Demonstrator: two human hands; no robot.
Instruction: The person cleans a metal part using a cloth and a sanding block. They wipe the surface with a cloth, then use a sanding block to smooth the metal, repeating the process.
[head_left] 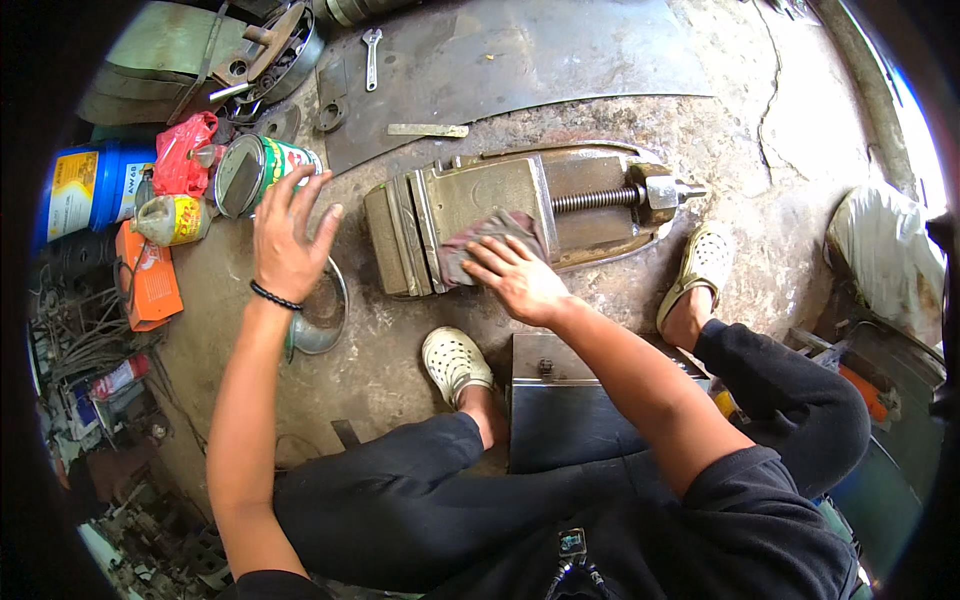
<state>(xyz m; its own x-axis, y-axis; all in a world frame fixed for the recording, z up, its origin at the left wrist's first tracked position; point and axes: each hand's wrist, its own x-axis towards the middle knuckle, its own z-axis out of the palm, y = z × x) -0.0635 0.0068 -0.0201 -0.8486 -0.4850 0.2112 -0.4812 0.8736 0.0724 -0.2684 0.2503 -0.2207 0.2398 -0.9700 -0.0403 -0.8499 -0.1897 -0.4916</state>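
Note:
A heavy metal machine vise [455, 195] lies on the floor in front of me, its threaded screw [597, 200] pointing right. My right hand [515, 280] presses a dirty greyish-red rag [525, 228] onto the vise's top near its jaws, fingers stretched flat and spread over the cloth. Left of the vise, my left hand [290, 235] hovers with spread fingers and nothing in it. Below that hand sits a round metal dish [325, 312], partly hidden by my wrist. Just beyond the fingers stands a green tin can [268, 170].
An adjustable wrench [372, 58] lies on a sheet-metal plate [560, 50], with a flat metal strip [428, 130] by its near edge. Leftward stand a blue bucket [95, 190], a red plastic bag [186, 155], a jug [172, 220] and an orange box [150, 278]. A metal box [570, 425] sits between my legs.

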